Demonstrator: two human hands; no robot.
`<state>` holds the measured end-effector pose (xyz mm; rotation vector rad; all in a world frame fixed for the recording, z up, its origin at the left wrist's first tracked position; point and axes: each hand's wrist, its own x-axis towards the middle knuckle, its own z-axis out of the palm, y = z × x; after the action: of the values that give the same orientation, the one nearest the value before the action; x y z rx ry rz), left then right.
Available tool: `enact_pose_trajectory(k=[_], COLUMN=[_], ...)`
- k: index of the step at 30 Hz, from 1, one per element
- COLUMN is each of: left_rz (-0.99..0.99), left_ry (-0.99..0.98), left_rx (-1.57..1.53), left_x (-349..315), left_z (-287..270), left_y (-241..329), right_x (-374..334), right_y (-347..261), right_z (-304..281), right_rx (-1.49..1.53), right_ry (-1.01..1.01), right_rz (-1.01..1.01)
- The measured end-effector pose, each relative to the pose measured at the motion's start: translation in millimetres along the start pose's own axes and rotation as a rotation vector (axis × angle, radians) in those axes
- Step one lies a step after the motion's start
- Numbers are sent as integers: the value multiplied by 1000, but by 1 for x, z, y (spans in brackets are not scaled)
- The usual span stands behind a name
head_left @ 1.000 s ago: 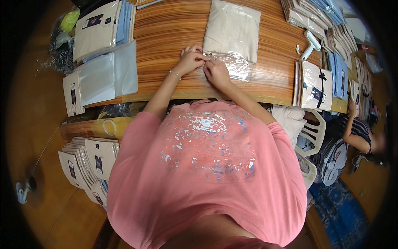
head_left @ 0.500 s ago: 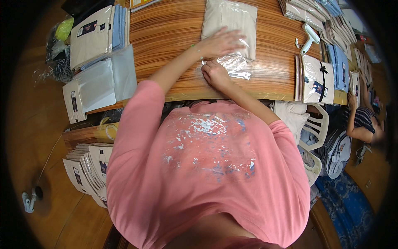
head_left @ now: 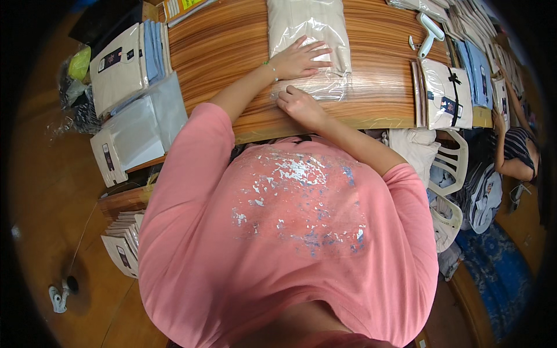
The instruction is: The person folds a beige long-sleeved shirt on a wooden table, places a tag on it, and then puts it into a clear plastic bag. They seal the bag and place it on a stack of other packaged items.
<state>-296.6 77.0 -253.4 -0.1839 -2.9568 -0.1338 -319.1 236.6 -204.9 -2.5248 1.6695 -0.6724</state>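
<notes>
A folded beige garment [head_left: 310, 17] lies on the table inside a clear plastic bag, its top cut off by the frame edge. Across the lower part of the bag my left hand [head_left: 299, 59] rests palm down, fingers spread. The loose clear end of the plastic bag [head_left: 325, 90] extends toward me past the fabric. At the left corner of this end, my right hand [head_left: 300, 108] is closed with its fingertips at the plastic; the exact pinch is partly hidden.
Bagged garments [head_left: 119, 66] and clear empty bags [head_left: 168, 107] sit at the left. On the right are a white lint roller [head_left: 430, 37], a bundle tied with black ribbon [head_left: 444, 95] and more stacks. A white plastic chair [head_left: 455, 165] stands below; another person's arm [head_left: 503, 142] is at far right.
My left hand, blurred before, now lies flat with spread fingers slightly lower on the bag. The plastic end looks less crumpled. My right hand keeps to the same corner; the whole view has shifted.
</notes>
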Motion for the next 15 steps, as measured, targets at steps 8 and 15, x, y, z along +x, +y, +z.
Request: enact_pose_trajectory(k=[8, 15], left_rz=[-3, -4], left_ry=[-27, -62], left_rx=[-18, -2], left_x=[-2, 0], left_z=[-2, -10], left_y=[4, 5], right_x=[-17, -56], right_y=[-11, 50], right_z=[-15, -32], right_rx=[42, 55], right_ry=[-128, -5], right_rz=[-20, 398])
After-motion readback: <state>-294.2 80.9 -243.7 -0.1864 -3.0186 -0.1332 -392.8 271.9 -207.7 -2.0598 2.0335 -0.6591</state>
